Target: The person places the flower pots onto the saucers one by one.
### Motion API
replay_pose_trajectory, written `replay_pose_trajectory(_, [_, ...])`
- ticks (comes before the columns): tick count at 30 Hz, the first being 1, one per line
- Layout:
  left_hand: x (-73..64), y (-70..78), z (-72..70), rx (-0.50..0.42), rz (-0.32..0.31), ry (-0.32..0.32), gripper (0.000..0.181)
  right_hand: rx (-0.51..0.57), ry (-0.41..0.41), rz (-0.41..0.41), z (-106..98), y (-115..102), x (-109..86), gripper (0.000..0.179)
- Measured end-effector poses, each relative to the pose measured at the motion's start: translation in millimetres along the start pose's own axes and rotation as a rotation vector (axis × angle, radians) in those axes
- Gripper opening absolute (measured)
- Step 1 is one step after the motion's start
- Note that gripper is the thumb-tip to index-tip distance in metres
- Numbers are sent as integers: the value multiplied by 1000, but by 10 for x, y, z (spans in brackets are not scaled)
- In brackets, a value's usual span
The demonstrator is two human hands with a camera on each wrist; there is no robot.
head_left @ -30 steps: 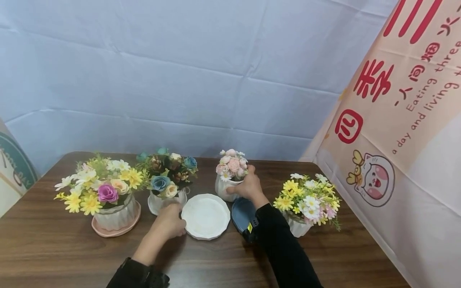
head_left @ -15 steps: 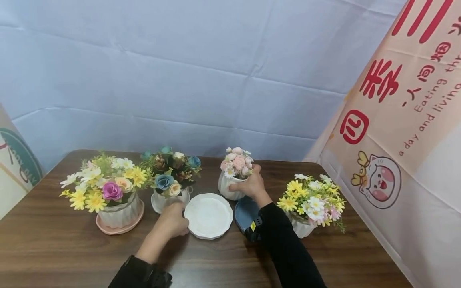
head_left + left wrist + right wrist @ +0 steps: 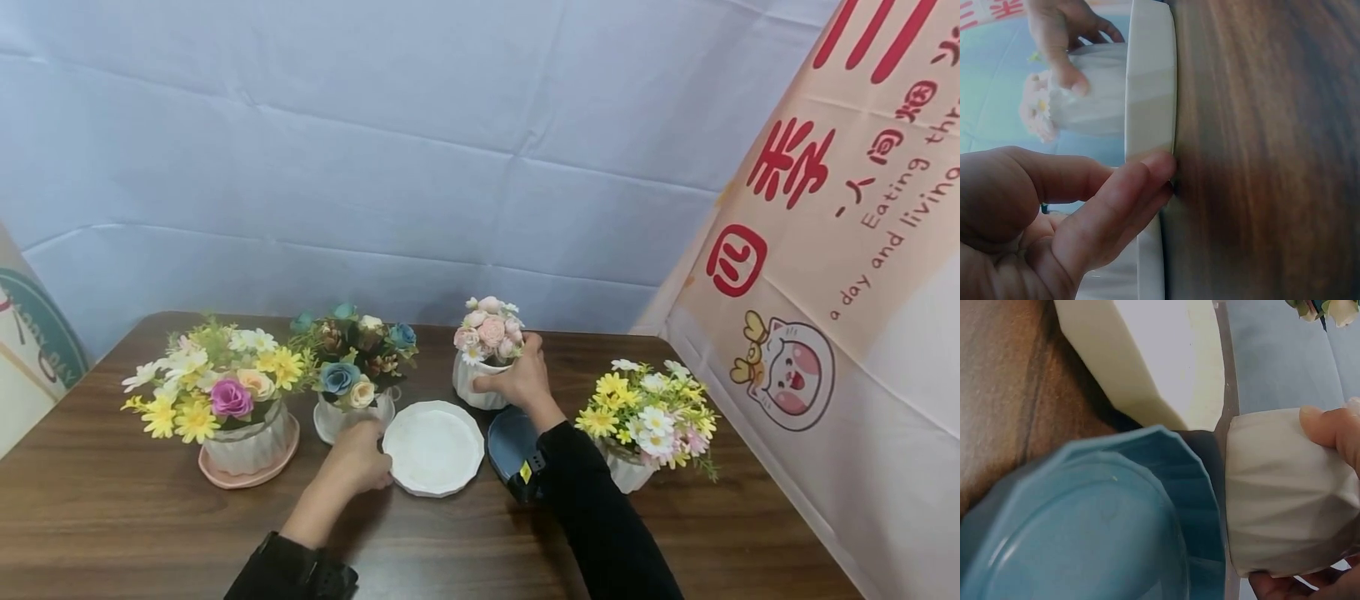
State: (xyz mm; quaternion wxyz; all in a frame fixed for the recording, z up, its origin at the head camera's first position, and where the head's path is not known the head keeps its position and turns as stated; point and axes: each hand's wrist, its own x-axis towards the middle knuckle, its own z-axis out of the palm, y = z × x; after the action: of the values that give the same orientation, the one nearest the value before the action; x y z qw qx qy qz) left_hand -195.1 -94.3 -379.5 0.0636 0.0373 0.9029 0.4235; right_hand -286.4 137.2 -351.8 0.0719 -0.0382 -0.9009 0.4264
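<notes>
In the head view my right hand (image 3: 516,377) grips a white ribbed flowerpot (image 3: 1291,494) from its right side, thumb on the near wall and fingers round the far side. Pale pink flowers (image 3: 489,330) fill that pot, which stands upright just behind a blue scalloped saucer (image 3: 1085,519). My left hand (image 3: 358,460) pinches the left rim of a round white saucer (image 3: 433,448) between thumb and fingers. The left wrist view shows its fingertips (image 3: 1159,165) on the outer wall, low by the wood. My right forearm hides part of the blue saucer.
Left of the white saucer, a pot of blue and cream roses (image 3: 352,367) sits on a pale saucer. Farther left, yellow and white flowers (image 3: 217,383) fill a pot on a pink saucer (image 3: 258,477). Another flowerpot (image 3: 630,473) stands right of my right forearm. Cloth hangs behind the table.
My right hand has shifted the pink-flower pot slightly, up and away in the head view. The left hand stays at the white saucer's rim. The head view has shifted a little.
</notes>
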Motion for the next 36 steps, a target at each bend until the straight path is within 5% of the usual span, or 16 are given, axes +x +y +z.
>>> replay_pose_trajectory(36, [0,-22,5,-50,-20,-15,43,3,-75,-139,99,-151,-494,109])
